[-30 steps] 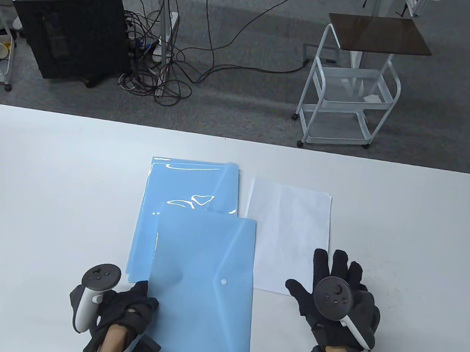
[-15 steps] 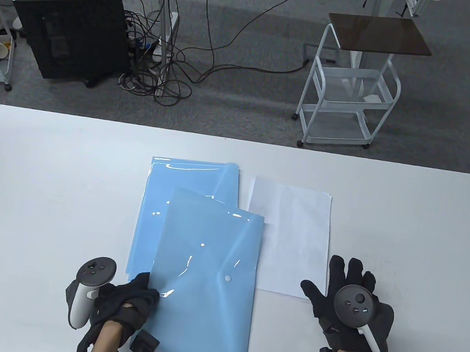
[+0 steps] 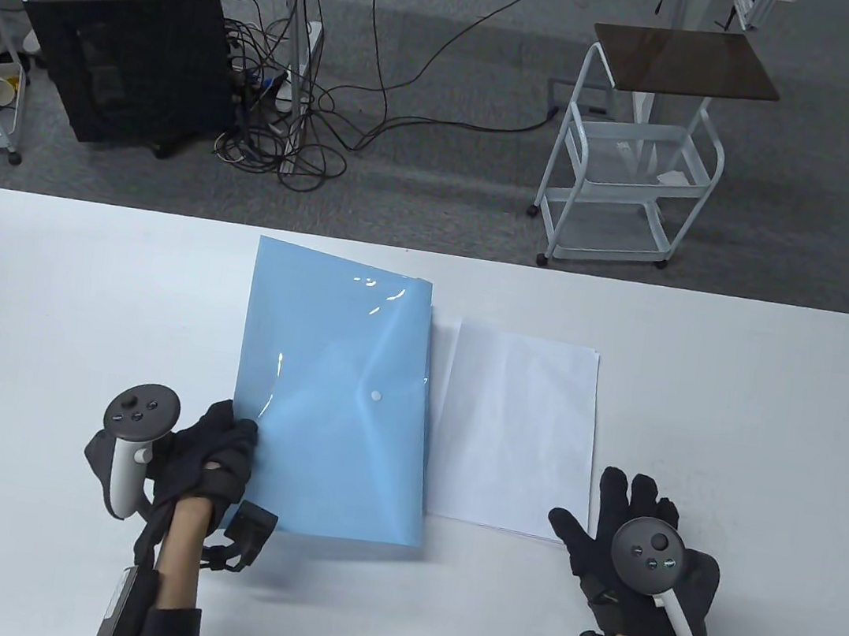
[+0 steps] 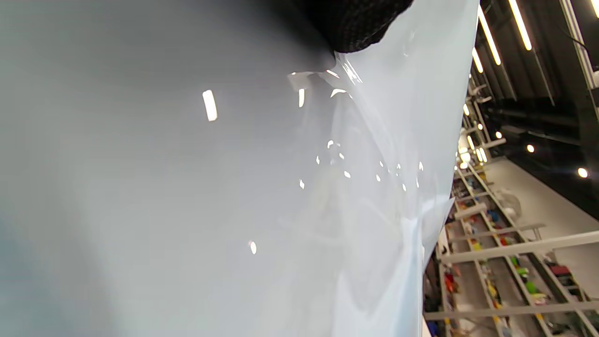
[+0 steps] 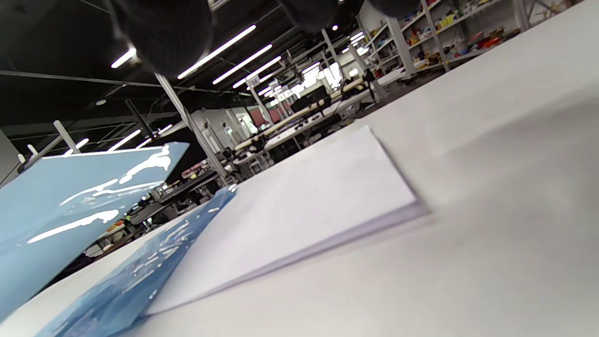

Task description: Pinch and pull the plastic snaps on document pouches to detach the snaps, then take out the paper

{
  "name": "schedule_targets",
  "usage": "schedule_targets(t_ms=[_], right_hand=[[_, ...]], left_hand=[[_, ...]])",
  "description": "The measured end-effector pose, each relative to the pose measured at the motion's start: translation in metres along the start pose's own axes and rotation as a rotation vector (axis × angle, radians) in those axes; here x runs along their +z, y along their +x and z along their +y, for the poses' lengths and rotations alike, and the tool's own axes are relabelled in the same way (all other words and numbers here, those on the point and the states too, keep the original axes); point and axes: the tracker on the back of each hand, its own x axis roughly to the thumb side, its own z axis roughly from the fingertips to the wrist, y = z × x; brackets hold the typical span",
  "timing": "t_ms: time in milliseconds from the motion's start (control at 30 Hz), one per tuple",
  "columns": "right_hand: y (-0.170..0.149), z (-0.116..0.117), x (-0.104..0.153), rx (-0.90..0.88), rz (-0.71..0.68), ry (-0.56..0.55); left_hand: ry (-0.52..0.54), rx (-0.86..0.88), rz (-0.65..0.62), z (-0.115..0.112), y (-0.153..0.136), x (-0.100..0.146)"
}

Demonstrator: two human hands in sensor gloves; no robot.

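A light blue document pouch [image 3: 337, 393] with a white snap [image 3: 375, 397] is held up off the table, over the stack of blue pouches [image 3: 431, 351] whose right edge peeks out. My left hand [image 3: 226, 448] grips the lifted pouch at its near left edge. In the left wrist view that pouch [image 4: 281, 187] fills the frame under my fingertips [image 4: 348, 23]. A pile of white paper [image 3: 516, 427] lies to the right of the pouches. My right hand [image 3: 622, 515] rests open on the table at the paper's near right corner. The right wrist view shows the paper [image 5: 299, 206], the raised pouch [image 5: 70, 201] and the stack [image 5: 140, 276].
The white table [image 3: 77, 298] reaches to both sides of the pouches. Beyond its far edge stand a white wire cart [image 3: 630, 165], a black computer tower [image 3: 127, 42] and tangled cables [image 3: 294, 123] on the floor.
My left hand has lifted the top pouch and carried it away from me and to the left, over the stack. My right hand has drawn back slightly to the right.
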Motion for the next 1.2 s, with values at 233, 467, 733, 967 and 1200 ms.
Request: schedule_targets(t_ms=[233,467,733,967,1200], right_hand=[[-0.001,0.001,0.0,-0.006,0.005,0.013],[0.0,0.002,-0.002,-0.003,0.004,0.026],[0.002,0.004,-0.003,0.006,0.001,0.033],[0.002,0.003,-0.003,0.002,-0.002,0.025],[0.006,0.002,0.001,0.001,-0.012,0.009]], left_hand=[[0.029,-0.043,0.057,-0.008,-0.007,-0.032],[0.011,-0.04,0.117,-0.02,-0.02,-0.055],[0.057,-0.144,0.149,-0.03,-0.025,-0.062],[0.207,-0.282,0.173,-0.016,-0.023,-0.047],[0.212,-0.442,0.056,-0.01,-0.006,-0.009]])
